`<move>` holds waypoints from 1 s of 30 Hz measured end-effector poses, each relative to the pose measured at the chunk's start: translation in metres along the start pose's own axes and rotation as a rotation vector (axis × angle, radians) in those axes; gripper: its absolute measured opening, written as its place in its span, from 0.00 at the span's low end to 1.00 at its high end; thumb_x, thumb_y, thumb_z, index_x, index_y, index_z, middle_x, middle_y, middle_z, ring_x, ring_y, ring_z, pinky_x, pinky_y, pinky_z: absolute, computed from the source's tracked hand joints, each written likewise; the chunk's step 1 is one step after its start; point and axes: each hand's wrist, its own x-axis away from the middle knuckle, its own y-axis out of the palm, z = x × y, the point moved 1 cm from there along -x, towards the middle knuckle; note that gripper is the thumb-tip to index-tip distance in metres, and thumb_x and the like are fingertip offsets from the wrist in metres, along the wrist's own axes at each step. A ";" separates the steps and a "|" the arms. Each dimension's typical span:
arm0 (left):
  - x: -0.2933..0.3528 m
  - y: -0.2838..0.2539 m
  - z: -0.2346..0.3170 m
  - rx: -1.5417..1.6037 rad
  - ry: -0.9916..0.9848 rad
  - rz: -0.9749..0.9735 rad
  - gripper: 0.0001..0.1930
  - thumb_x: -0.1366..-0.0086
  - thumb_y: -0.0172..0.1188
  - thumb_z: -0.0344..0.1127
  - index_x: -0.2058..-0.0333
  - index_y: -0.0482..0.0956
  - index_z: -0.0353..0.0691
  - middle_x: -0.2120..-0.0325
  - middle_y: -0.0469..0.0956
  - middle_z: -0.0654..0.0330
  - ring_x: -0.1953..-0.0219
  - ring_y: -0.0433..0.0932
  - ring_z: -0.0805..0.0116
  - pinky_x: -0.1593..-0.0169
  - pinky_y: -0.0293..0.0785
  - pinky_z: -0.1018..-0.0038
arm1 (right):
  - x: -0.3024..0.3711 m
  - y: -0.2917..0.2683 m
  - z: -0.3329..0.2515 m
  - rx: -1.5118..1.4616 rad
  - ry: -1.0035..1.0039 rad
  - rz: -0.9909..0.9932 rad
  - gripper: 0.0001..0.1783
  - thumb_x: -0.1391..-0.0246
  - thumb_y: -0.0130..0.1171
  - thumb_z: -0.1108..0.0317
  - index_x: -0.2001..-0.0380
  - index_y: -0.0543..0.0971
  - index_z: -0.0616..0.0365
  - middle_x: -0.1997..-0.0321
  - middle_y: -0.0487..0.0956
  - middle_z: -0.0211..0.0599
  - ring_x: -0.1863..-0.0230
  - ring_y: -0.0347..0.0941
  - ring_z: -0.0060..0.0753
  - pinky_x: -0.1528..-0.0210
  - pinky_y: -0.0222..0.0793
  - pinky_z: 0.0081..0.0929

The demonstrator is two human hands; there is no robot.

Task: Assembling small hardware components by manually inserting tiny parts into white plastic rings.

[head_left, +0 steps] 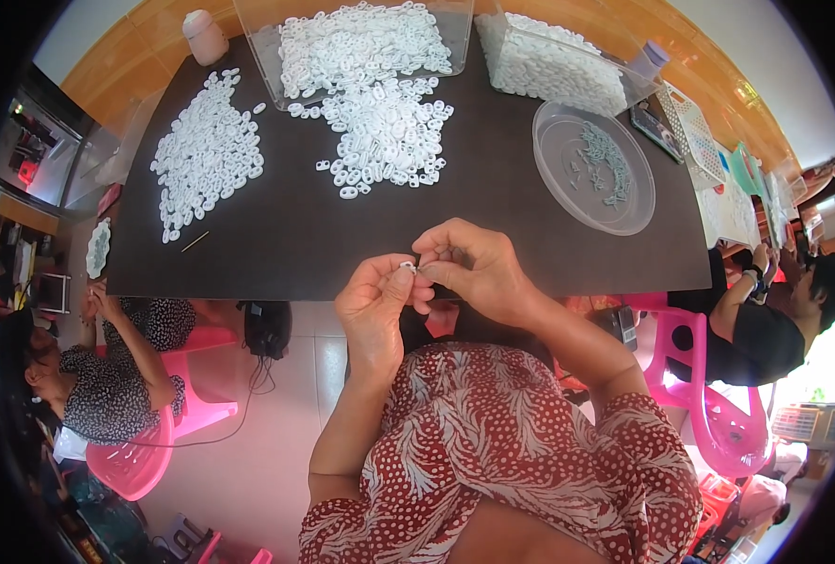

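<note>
Over the table's near edge my two hands meet, fingertips together. A small white plastic piece (408,267) is pinched between thumb and finger of my left hand (376,299). My right hand (481,268) is closed in a pinch right against that piece; what its fingertips hold, if anything, is too small to make out. Beyond the hands lies a loose heap of white two-holed oval pieces (385,136), spilling from a clear bin (455,56) full of them. A round clear tray (551,179) to the right holds small grey-green parts (603,155).
Another spread of white pieces (209,155) lies on the dark table (295,235) at left, with a thin gold-coloured stick (195,242) near it. A second clear bin (554,70) stands back right, beside a phone (657,132). People sit on pink chairs (732,428) at both sides.
</note>
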 end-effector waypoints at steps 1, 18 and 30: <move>0.001 0.001 0.000 -0.014 0.011 0.002 0.07 0.38 0.57 0.29 0.64 0.75 0.29 0.75 0.78 0.55 0.77 0.77 0.70 0.75 0.74 0.78 | 0.000 0.001 0.000 0.000 0.001 -0.001 0.12 0.50 0.59 0.77 0.61 0.75 0.65 0.68 0.76 0.30 0.67 0.71 0.15 0.64 0.70 0.16; 0.009 0.000 -0.007 -0.396 0.219 0.010 0.07 0.35 0.55 0.29 0.64 0.75 0.29 0.74 0.77 0.60 0.75 0.74 0.78 0.72 0.71 0.83 | 0.000 0.004 -0.003 0.078 -0.005 -0.017 0.10 0.51 0.59 0.77 0.63 0.75 0.65 0.70 0.76 0.29 0.69 0.70 0.14 0.67 0.70 0.16; 0.003 0.001 -0.004 -0.070 0.055 0.003 0.08 0.34 0.52 0.29 0.63 0.74 0.28 0.74 0.77 0.57 0.75 0.75 0.75 0.72 0.71 0.81 | -0.004 0.006 0.002 0.139 -0.157 0.082 0.06 0.55 0.58 0.76 0.70 0.76 0.62 0.78 0.73 0.33 0.71 0.70 0.30 0.68 0.66 0.27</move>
